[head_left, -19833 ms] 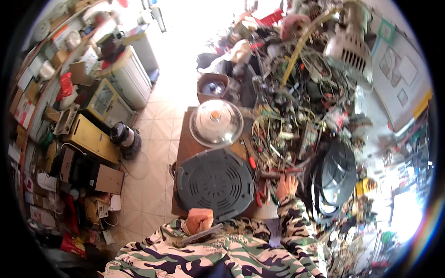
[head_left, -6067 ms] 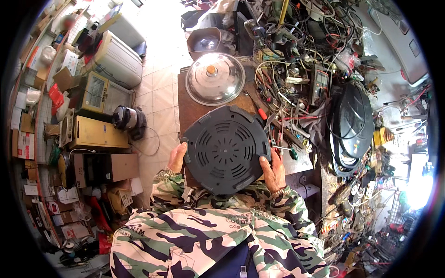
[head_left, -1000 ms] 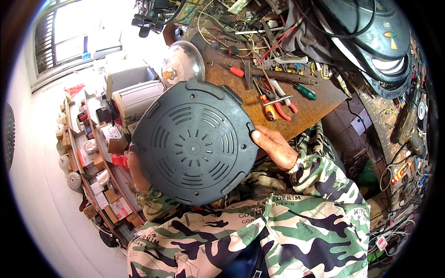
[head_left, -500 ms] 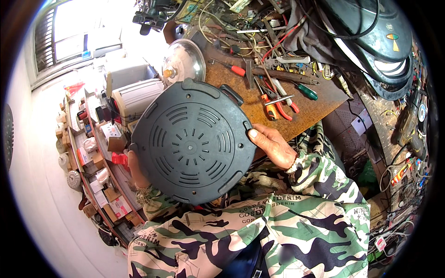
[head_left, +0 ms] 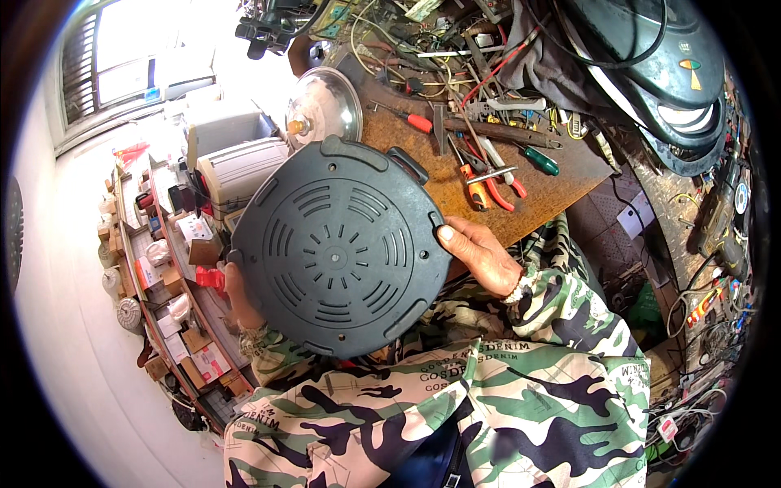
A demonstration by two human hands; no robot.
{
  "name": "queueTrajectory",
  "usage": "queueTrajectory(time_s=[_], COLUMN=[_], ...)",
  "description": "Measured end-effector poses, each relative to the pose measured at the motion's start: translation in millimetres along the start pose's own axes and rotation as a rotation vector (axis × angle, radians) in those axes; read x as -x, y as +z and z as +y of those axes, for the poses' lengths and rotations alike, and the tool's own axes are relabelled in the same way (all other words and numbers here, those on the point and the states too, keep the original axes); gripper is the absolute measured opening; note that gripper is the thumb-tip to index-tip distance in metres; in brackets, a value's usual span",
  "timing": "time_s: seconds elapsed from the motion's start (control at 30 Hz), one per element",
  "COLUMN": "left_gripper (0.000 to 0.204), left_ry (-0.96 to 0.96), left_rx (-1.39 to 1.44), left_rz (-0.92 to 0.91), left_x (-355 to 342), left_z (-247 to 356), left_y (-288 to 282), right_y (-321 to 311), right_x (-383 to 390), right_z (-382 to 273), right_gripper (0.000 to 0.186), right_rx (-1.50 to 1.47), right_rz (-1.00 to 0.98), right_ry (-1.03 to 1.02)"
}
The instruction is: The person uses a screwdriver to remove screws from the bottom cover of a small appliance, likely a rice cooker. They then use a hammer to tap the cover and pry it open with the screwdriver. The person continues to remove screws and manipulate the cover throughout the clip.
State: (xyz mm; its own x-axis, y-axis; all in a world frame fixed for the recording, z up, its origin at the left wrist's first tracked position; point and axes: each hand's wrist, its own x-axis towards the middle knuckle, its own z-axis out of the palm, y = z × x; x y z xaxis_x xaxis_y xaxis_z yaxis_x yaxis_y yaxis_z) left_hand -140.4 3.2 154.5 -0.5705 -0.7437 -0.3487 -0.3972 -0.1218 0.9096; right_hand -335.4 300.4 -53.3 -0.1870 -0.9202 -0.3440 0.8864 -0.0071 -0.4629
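A dark grey plastic appliance base (head_left: 342, 244), roughly round with vent slots, screw holes and raised pads, is held up in front of me by both hands. My left hand (head_left: 242, 301) grips its left edge and is partly hidden behind it. My right hand (head_left: 480, 252) holds the right edge, thumb on the face. Just beyond lie orange-handled pliers (head_left: 473, 189), red-handled pliers (head_left: 508, 199), a green-handled screwdriver (head_left: 539, 160) and a red-handled screwdriver (head_left: 418, 122) on a worn wooden bench (head_left: 561, 197). A shiny domed lid (head_left: 325, 106) sits behind the base.
Tangled wires and tools (head_left: 447, 57) cover the bench's back. A large black appliance (head_left: 651, 57) stands at the back right beside a cluttered side surface (head_left: 700, 211). At left are shelves of boxes (head_left: 191, 350), pale appliances (head_left: 240, 179), a white wall (head_left: 81, 325) and a bright window (head_left: 122, 45).
Since the oldest frame, both hands took hold of the base and lifted it from the bench, and the view has turned. In the last second the base has barely moved.
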Motion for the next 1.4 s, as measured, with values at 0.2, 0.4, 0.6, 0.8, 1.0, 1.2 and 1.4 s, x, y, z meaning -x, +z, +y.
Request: queueTrajectory(time_s=[0.2, 0.4, 0.6, 0.8, 1.0, 1.2, 1.4], left_gripper=[0.061, 0.061, 0.064, 0.063, 0.060, 0.057, 0.057], left_ry=[0.011, 0.039, 0.040, 0.180, 0.201, 0.230, 0.256], left_rx=[-0.008, -0.073, -0.031, 0.098, 0.065, 0.012, 0.014], left_rz=[0.016, 0.131, 0.105, -0.011, -0.077, -0.062, -0.035], left_x=[1.0, 1.1, -1.4, -10.2, -29.6, -33.4, -27.6], left_z=[-1.2, -4.7, 5.3, 14.5, 2.0, 0.5, -5.3], left_y=[1.7, -12.3, 27.9, 84.7, 72.3, 65.1, 63.2], right_y=[-1.5, -1.6, 0.9, 8.0, -6.4, -1.9, 7.8], right_x=[-1.6, -1.4, -2.5, -10.8, -22.9, -24.1, -21.3], right_z=[9.5, 8.4, -7.4, -22.1, -22.9, -17.6, -14.0], right_gripper=[0.070, 0.067, 0.063, 0.066, 0.068, 0.071, 0.075], right_rx=[0.000, 0.023, -0.025, -0.040, -0.004, -0.003, 0.002], right_rz=[0.020, 0.032, 0.068, 0.267, 0.319, 0.370, 0.410], right_ry=[-0.016, -0.022, 0.017, 0.024, 0.024, 0.010, -0.030])
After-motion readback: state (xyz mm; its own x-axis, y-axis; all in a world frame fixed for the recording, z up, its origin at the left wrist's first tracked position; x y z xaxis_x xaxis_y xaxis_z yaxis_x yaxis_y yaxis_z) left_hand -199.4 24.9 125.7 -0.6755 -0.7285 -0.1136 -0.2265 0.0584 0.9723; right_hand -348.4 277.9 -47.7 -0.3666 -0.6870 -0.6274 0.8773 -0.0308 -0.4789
